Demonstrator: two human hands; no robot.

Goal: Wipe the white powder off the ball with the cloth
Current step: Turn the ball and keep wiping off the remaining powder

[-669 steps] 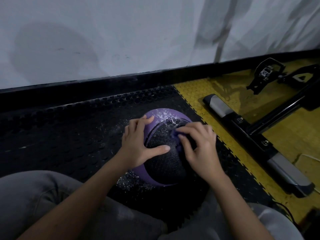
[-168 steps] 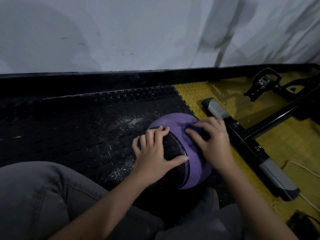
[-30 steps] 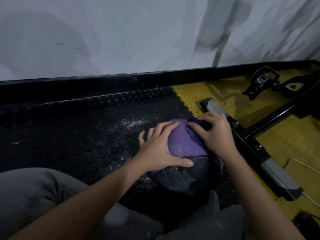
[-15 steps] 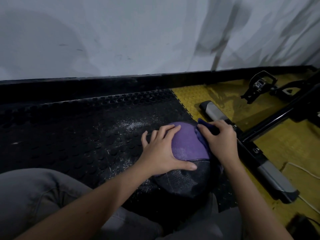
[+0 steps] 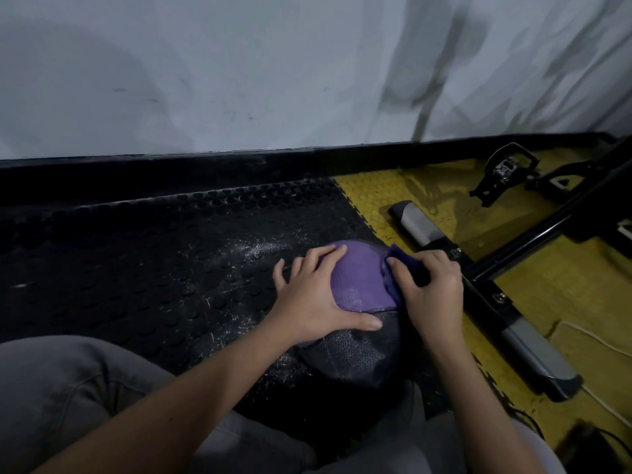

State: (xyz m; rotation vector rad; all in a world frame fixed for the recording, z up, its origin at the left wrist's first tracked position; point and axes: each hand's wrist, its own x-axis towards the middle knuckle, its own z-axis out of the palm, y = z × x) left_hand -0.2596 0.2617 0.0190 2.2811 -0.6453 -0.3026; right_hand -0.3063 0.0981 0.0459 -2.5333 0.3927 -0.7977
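The ball (image 5: 359, 278) sits on the black studded mat (image 5: 136, 268) just ahead of your knees, with a purple panel on top and a dark textured panel facing you. Your left grip (image 5: 314, 302) lies spread over the ball's left side. Its fingers are straight and the thumb is pressed near the seam, steadying the ball and clutching nothing. Your right grip (image 5: 432, 295) is curled round the dark blue cloth (image 5: 405, 260), which is bunched against the ball's upper right edge.

The purple panel looks mostly clean, apart from a pale haze low on it near the seam. The dark panel shows faint white flecks in its texture. I judge the job well along but unfinished, since those two patches want wiping. The ball's underside is hidden, so you cannot tell about it.

Loose powder (image 5: 260, 249) lies on the mat left of the ball. Just right of the ball, the black-and-silver machine foot (image 5: 519, 333) runs across yellow flooring (image 5: 547, 295).
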